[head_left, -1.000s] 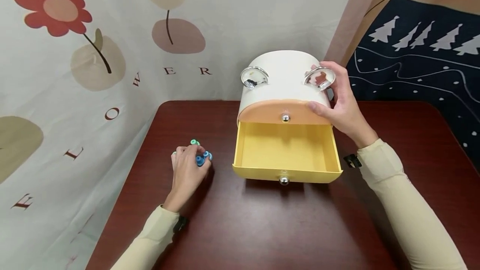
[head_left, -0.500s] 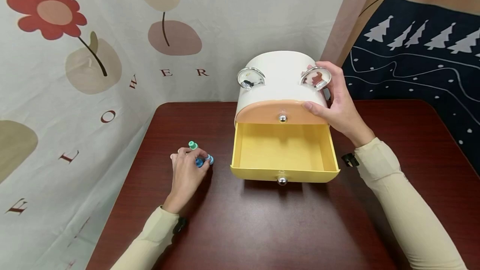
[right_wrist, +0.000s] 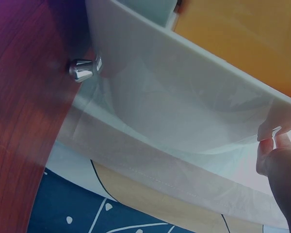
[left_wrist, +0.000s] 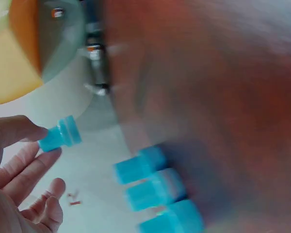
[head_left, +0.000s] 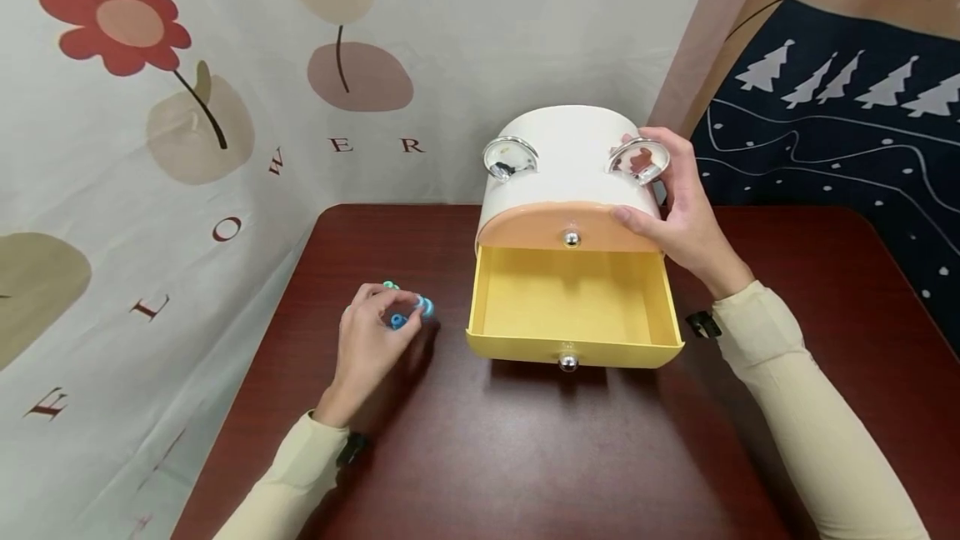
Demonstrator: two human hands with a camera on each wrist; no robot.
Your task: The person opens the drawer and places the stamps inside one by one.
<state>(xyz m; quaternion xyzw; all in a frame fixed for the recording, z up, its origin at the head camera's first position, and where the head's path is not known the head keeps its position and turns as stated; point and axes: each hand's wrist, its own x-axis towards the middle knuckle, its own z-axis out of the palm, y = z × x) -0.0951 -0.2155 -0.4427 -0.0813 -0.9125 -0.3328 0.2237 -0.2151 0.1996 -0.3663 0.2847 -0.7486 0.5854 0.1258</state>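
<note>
A white oval storage box (head_left: pixel 566 161) stands at the back of the dark red table (head_left: pixel 525 457). Its yellow lower drawer (head_left: pixel 573 307) is pulled out and shows nothing inside; the orange upper drawer (head_left: pixel 555 227) is closed. My right hand (head_left: pixel 660 198) grips the box's right side, thumb on the orange front, fingers by a chrome ring (head_left: pixel 637 158). Left of the drawer, my left hand (head_left: pixel 390 307) pinches a small blue cap-like piece (left_wrist: pixel 60 135). Three more blue pieces (left_wrist: pixel 155 187) lie close to its fingers (left_wrist: pixel 24 170); the blur hides whether they touch the table.
A flower-print cloth (head_left: pixel 187 107) hangs behind and to the left, and a dark blue cloth with white trees (head_left: pixel 840 107) at the right. A second chrome ring (head_left: pixel 510 157) sits on the box's left. In the right wrist view a chrome knob (right_wrist: pixel 82 69) sticks out from the box.
My left hand has risen a little and shifted right, toward the drawer, with blue pieces at its fingertips. The right hand and the box have stayed put.
</note>
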